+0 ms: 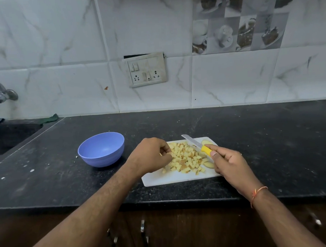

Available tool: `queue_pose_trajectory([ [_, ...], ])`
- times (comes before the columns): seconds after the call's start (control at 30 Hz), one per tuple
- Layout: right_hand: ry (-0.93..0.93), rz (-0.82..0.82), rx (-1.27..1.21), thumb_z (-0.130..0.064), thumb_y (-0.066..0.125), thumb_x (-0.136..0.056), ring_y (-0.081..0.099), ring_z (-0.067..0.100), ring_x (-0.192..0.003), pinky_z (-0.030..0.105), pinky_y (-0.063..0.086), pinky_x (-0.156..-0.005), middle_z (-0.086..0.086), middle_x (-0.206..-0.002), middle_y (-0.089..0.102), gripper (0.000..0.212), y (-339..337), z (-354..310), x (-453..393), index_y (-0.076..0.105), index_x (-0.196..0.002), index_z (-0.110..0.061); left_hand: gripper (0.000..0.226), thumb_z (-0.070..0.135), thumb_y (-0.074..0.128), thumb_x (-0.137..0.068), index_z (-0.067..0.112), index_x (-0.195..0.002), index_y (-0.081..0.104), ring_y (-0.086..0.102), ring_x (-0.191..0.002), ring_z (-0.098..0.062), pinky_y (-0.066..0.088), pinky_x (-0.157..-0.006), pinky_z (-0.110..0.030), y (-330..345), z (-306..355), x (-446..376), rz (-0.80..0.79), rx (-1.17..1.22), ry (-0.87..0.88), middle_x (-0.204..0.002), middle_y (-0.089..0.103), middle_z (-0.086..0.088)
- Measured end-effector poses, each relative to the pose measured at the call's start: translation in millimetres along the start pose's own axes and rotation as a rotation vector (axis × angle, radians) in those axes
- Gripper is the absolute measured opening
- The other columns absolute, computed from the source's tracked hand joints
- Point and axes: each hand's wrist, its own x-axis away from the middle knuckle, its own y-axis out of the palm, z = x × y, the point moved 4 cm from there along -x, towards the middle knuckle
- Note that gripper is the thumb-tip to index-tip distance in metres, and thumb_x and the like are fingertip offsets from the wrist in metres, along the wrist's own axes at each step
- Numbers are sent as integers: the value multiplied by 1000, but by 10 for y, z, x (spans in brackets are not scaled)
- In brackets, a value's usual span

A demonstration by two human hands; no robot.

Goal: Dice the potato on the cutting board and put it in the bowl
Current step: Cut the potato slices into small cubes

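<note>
The counter point(253, 130) looks like dark speckled stone, matt and dusty; the wall tiles point(50, 44) behind it are glossy white with grey marble veining; the bowl point(101, 149) at the left looks like matt lilac plastic, ribbed low on its outside; the cutting board point(167, 178) is smooth white plastic; the knife point(197, 144) has a bare metal blade and a glossy yellow handle; the tap point(0, 91) at far left is shiny metal.

A black speckled countertop point(253, 130) runs below a white marble-patterned tiled wall point(50, 44). A grimy switch-and-socket plate point(146, 69) is mounted on the wall, with printed cup tiles point(238, 19) upper right. At left, a metal tap point(0, 92) overhangs a dark sink point(10, 137); green cloth point(49, 119) lies beside it.
</note>
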Motion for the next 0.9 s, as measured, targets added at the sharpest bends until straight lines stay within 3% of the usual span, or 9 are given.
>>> queue_pose_trajectory([
  [0.13, 7, 7, 8, -24, 53, -107, 40, 6, -56, 25, 40, -59, -12, -57, 43, 33, -11, -16, 5, 64, -138, -31, 7, 24, 70, -96, 29, -96, 75, 62, -46, -8, 56, -48, -28, 5, -67, 39, 93, 202, -4, -95, 74, 16],
  [0.3, 4, 12, 21, -25, 53, -107, 40, 6, -56, 23, 39, -56, -11, -57, 43, 33, -15, -32, 17, 64, -138, -31, 8, 24, 67, -103, 32, -105, 71, 59, -65, 0, 49, -59, -26, 75, -242, 179, 234, 483, 88, -94, 72, 16],
  [0.47, 10, 11, 40, -26, 53, -107, 41, 6, -56, 22, 39, -56, -8, -59, 44, 33, -5, -47, 17, 65, -138, -30, 9, 29, 60, -107, 38, -108, 64, 62, -76, -9, 56, -69, -36, 198, -393, 274, 342, 558, 59, -98, 68, 16],
  [0.53, 8, 11, 43, -25, 53, -107, 41, 6, -56, 21, 39, -55, -9, -58, 44, 33, -3, -57, 26, 65, -138, -30, 11, 26, 60, -107, 36, -107, 66, 64, -80, -12, 57, -67, -38, 191, -358, 260, 368, 567, 51, -97, 69, 15],
  [0.63, 16, 12, 43, -25, 53, -107, 40, 7, -56, 24, 38, -57, -10, -57, 43, 34, 0, -57, 32, 64, -139, -30, 12, 24, 63, -104, 33, -103, 70, 65, -81, -8, 50, -60, -27, 143, -256, 217, 389, 589, 31, -94, 71, 14],
  [0.77, 26, 10, 35, -26, 52, -108, 40, 10, -58, 29, 38, -59, -9, -59, 44, 34, 1, -43, 15, 63, -140, -30, 11, 21, 67, -101, 28, -98, 75, 62, -61, 2, 41, -43, -16, 77, -134, 154, 375, 561, 14, -90, 73, 10],
  [0.9, 27, 21, 33, -27, 52, -108, 40, 12, -60, 33, 38, -61, -10, -58, 46, 33, -5, -28, 9, 63, -139, -32, 11, 25, 73, -95, 33, -96, 81, 69, -64, -3, 48, -40, -27, 28, -100, 69, 349, 514, -3, -90, 76, 11],
])
